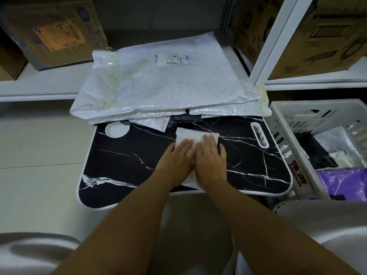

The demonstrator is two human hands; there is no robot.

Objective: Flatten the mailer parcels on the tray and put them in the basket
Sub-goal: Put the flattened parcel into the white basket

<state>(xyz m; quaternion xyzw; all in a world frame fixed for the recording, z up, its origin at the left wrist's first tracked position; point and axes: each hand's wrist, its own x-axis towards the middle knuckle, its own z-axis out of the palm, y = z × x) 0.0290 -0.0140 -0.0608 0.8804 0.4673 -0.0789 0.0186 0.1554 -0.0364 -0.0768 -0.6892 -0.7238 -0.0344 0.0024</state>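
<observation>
both hands flat side by side, left hand (177, 158) and right hand (211, 155), fingers straight, grip holding nothing, pressing a small white mailer parcel (195, 137) mid black marble-pattern tray (123, 161), white slotted plastic basket (297, 155) just right

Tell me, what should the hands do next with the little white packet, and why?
Probably slide both palms outward once more. The left hand and right hand lie flat on the small white mailer on the tray, which looks nearly flat; then it can go into the basket.

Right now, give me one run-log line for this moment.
phase: flattening | left hand + right hand: flat on small white mailer | on tray | basket: right of tray
</observation>
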